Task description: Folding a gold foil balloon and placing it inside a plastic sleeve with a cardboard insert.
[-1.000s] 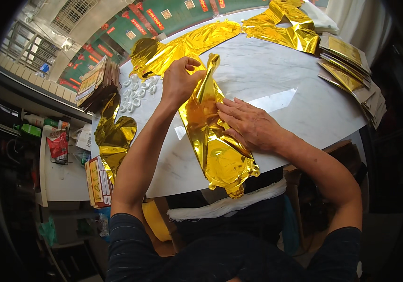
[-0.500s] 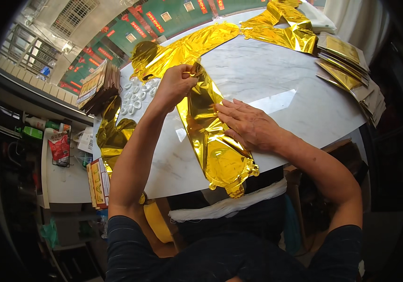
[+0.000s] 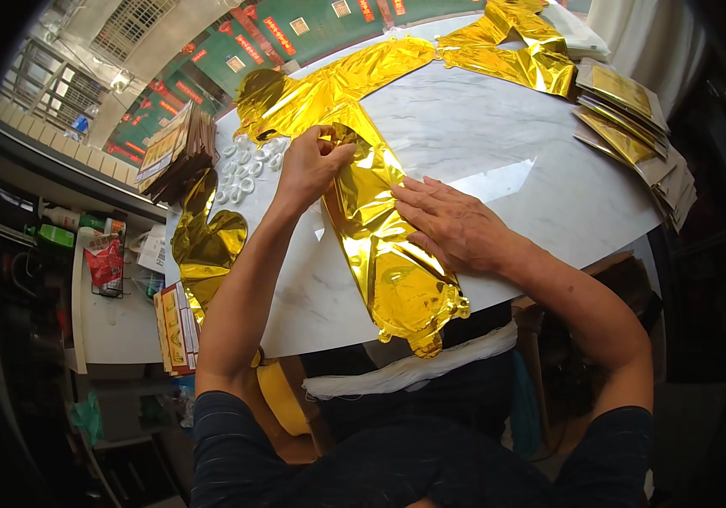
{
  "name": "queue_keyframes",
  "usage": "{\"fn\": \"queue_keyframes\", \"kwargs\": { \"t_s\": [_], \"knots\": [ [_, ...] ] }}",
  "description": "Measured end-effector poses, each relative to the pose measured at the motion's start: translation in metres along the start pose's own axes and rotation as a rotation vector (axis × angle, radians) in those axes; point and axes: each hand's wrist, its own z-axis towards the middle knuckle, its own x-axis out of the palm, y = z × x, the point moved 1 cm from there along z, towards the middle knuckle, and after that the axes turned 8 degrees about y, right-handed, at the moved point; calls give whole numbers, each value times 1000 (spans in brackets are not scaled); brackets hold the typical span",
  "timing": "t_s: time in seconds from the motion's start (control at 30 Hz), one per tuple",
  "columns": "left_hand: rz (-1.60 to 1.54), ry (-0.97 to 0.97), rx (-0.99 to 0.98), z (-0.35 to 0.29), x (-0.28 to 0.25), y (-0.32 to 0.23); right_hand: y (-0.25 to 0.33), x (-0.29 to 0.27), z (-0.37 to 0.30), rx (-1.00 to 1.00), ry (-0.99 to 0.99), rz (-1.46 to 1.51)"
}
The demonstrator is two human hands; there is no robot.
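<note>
- White marbled worktop [image 3: 592,212], edges bowed by the lens; carries all the foil below.
- Long gold foil piece [image 3: 393,262]: lies slantwise across the worktop's near half, its rounded, tabbed end poking just past the near edge. Its upper end meets the far foil; joined or only overlapping, cannot tell.
- Gold foil strip [image 3: 354,72]: along the far edge, creased.
- Angular gold foil [image 3: 498,66]: at the far right corner, with a gap in its middle.
- Left hand [image 3: 308,167]: thumb and fingertips pressed together, apparently pinching the upper left margin of the long piece.
- Right hand [image 3: 456,224]: palm down, fingers extended, flat across the right margin of the same piece.
- Change over 1 s: the upright twisted fold between the hands has gone; the left hand sits lower, the right has barely moved. Judgement: the foil is now opened out flatter, though still wrinkled.
- Curled gold foil [image 3: 210,241]: at the left edge, beside the left forearm.
- Packet stack [image 3: 178,152]: far left corner; more flat packets [image 3: 634,127] at the right edge.
- White rings [image 3: 244,173]: loose cluster, smallest, near the left hand.
</note>
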Motion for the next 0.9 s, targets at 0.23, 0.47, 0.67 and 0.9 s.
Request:
{"fn": "queue_keyframes", "kwargs": {
  "t_s": [0.23, 0.47, 0.67, 0.9],
  "knots": [
    [-131, 61, 8, 16, -10, 20, 2, 1, 4, -16, -4, 12],
    [-365, 284, -19, 13, -8, 10, -1, 1, 1, -11, -12, 6],
    [-323, 160, 83, 15, -10, 11, 1, 1, 2, -22, -19, -33],
    [739, -253, 634, -26, -6, -1, 2, -2, 3, -7, -11, 20]
  ]
}}
